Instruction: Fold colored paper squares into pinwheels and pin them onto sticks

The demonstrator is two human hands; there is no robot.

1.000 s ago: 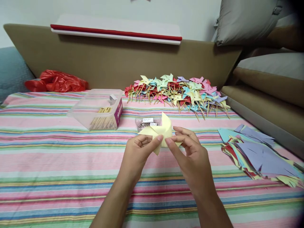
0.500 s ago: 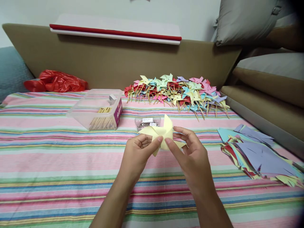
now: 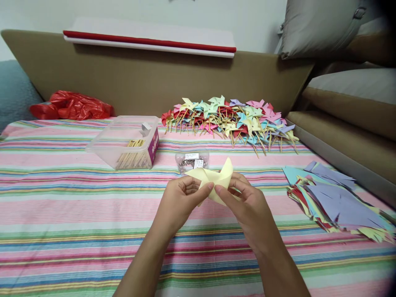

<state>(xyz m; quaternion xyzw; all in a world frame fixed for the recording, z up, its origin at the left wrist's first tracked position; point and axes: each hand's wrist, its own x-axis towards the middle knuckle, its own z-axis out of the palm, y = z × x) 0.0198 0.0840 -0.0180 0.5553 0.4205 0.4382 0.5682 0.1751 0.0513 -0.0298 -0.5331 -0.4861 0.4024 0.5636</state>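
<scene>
A pale yellow paper pinwheel [image 3: 213,176] is held up between my two hands above the striped cloth. My left hand [image 3: 185,196] pinches it near the centre, thumb in front and fingers curled behind. From the other side my right hand [image 3: 243,198] grips it the same way, its thumb tip close to the left one. One blade points up and another reaches left; the lower blades are partly covered by my hands. Just behind the pinwheel sits a clear plastic box of small metal pieces [image 3: 185,162] with a white label.
A clear tub [image 3: 105,142] of wooden sticks stands at left, before a red plastic bag [image 3: 80,106]. Finished pinwheels on sticks [image 3: 229,117] lie heaped at the back. Cut coloured paper sheets [image 3: 343,204] are piled at right, beside stacked cushions [image 3: 346,132].
The pinwheel has dropped slightly and tilted, its upper blade now leaning further right. My right-hand fingers have closed in behind it. Both hands keep their hold.
</scene>
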